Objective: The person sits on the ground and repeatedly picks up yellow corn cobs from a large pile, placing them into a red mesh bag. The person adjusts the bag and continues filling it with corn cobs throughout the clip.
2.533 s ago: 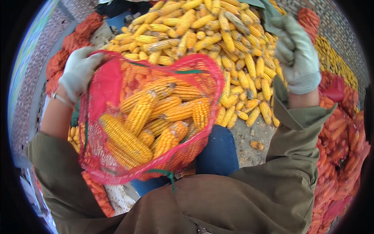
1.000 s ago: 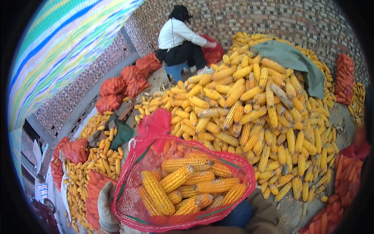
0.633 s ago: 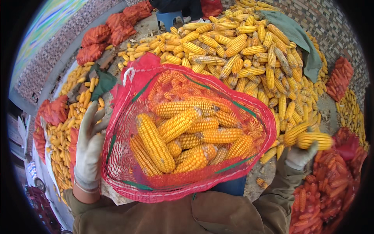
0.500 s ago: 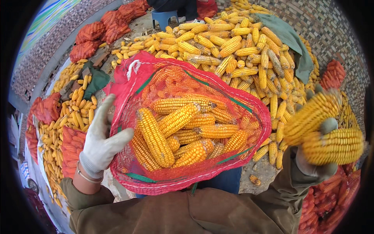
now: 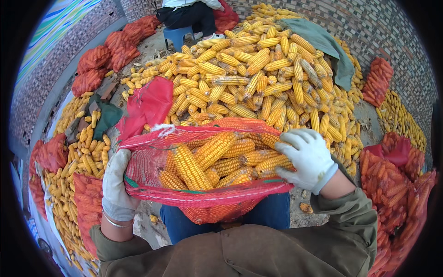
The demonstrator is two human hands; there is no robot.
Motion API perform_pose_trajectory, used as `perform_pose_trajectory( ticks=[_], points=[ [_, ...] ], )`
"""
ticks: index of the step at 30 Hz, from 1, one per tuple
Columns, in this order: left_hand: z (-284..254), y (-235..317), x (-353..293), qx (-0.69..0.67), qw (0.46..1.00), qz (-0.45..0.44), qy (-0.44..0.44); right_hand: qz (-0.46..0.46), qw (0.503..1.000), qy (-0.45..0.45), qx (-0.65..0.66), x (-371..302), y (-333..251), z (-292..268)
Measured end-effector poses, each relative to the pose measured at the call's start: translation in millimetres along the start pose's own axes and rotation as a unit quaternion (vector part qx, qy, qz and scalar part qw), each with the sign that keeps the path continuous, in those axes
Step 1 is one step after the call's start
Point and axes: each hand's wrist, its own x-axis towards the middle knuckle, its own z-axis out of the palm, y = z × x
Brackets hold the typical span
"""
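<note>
A red mesh bag (image 5: 216, 199) hangs in front of my lap, its mouth spread wide. Corn cobs (image 5: 191, 167) fill it up to the mouth, yellow and husked. On the left, my left hand (image 5: 116, 180), in a white glove, is closed round the bag's side edge. My right hand (image 5: 308, 159), gloved too, reaches over the bag's right end. Its fingers and thumb curve round a corn cob (image 5: 273, 166) lying at that end of the mouth. Another cob sits just under the upper fingers. The fingertips are partly hidden among the cobs.
A large heap of corn cobs (image 5: 258, 69) rises ahead, partly under a green cloth (image 5: 323, 41). Filled red mesh bags (image 5: 385, 189) stand to the right, others (image 5: 122, 48) far left. An empty-looking red bag (image 5: 150, 104) lies nearby. A person sits on a blue stool (image 5: 178, 37).
My right hand has come in from the far right with two cobs to the bag's right end. My left hand has closed on the bag's edge, and the bag's mouth has become narrower from front to back.
</note>
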Motion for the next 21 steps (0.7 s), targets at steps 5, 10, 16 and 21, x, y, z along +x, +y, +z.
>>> perform_pose_trajectory(
  ticks=[5, 10, 16, 21],
  points=[
    [26, -10, 11, -0.080, 0.994, -0.067, -0.031, 0.273, 0.941, 0.201, -0.001, -29, 21, 51],
    [-10, -18, -8, 0.398, 0.900, 0.173, -0.044, 0.288, 0.826, 0.163, 0.456, -20, 72, 65],
    [18, -49, -27, 0.314, 0.945, 0.082, 0.042, 0.169, 0.668, 0.177, 0.703, 11, 83, 29],
    [31, -73, -27, 0.333, 0.930, 0.058, 0.146, 0.238, 0.480, 0.245, 0.808, -41, 160, 146]
  ],
)
